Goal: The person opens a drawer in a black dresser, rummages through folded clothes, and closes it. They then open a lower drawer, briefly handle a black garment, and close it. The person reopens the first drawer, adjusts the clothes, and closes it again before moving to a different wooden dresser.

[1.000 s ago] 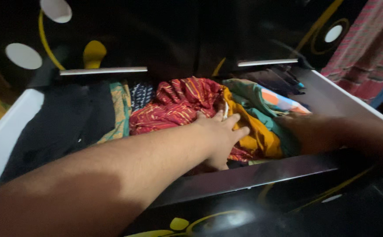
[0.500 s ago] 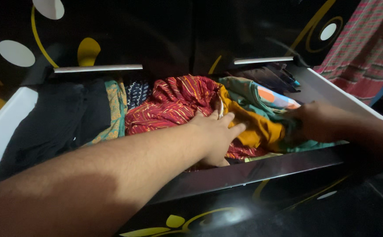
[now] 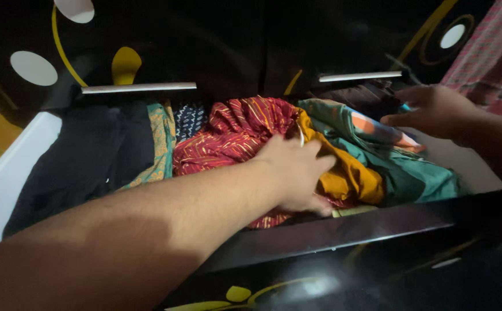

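Observation:
An open drawer (image 3: 9, 167) is packed with folded clothes. My left hand (image 3: 300, 173) reaches in from the lower left. Its fingers curl over a mustard-yellow cloth (image 3: 351, 173), and its thumb is low at the front beside a red striped cloth (image 3: 233, 132). My right hand (image 3: 429, 109) hovers at the back right with fingers spread. It rests on or just above a teal cloth (image 3: 417, 175) with an orange patch (image 3: 377, 129). The teal cloth spreads into the drawer's front right corner.
Black clothes (image 3: 78, 155) fill the drawer's left side. Beside them are a green patterned cloth (image 3: 161, 144) and a dark dotted one (image 3: 189, 118). A black cabinet front with two silver handles (image 3: 138, 87) stands behind. A pink striped fabric (image 3: 492, 57) hangs at the right.
My right hand has let go at the drawer's front right and moved up toward the back. The teal cloth now lies spread out. My left hand shifted slightly right and curled tighter.

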